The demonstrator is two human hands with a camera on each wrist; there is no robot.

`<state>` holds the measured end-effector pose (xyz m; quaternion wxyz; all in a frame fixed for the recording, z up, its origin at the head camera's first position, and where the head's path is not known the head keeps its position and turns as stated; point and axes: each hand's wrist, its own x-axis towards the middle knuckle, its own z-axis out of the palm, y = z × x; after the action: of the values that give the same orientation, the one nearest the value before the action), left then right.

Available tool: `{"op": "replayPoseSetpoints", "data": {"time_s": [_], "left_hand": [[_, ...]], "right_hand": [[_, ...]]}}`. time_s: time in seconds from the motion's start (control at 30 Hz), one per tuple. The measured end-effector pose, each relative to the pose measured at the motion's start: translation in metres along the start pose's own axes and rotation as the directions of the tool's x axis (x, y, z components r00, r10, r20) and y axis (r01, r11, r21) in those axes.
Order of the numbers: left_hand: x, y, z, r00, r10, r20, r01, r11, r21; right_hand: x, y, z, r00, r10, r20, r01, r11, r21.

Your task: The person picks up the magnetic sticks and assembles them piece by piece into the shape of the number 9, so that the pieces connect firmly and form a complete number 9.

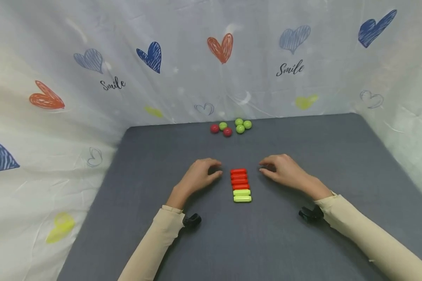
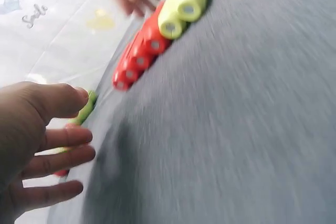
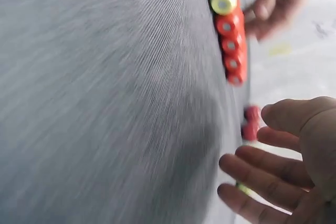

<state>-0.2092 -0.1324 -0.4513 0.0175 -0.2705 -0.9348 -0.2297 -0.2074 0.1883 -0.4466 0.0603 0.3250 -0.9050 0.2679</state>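
In the head view a column of short ribbed rods lies on the grey tabletop, several red rods at its far end and two yellow-green rods at its near end. A grey dot marks the end of each, as on the red rods in the left wrist view. My left hand hovers beside the column on its left, fingers loosely bent and holding nothing. On the other side my right hand has the same relaxed pose, its fingers apart with nothing between them.
Toward the table's far edge sit two red balls and several green balls in a loose cluster. Behind them hangs a white curtain printed with hearts. The grey table reaches under both forearms.
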Motion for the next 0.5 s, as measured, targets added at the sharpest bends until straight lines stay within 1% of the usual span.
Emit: {"op": "replayPoseSetpoints", "data": {"time_s": [0.13,0.27,0.37,0.5], "left_hand": [[0.02,0.007,0.006,0.997,0.052,0.052,-0.048,0.996,-0.077],[0.033,0.011,0.011,0.993,0.067,0.097,-0.059,0.995,-0.083],[0.036,0.011,0.012,0.99,0.074,0.118,-0.065,0.995,-0.073],[0.036,0.011,0.012,0.989,0.082,0.123,-0.074,0.995,-0.068]], "right_hand": [[0.02,-0.004,0.013,0.999,-0.028,0.041,0.025,0.998,0.062],[0.031,-0.007,0.021,0.998,-0.055,0.042,0.051,0.994,0.092],[0.036,-0.007,0.025,0.996,-0.075,0.042,0.07,0.992,0.107],[0.039,-0.006,0.031,0.996,-0.081,0.04,0.075,0.988,0.132]]}}
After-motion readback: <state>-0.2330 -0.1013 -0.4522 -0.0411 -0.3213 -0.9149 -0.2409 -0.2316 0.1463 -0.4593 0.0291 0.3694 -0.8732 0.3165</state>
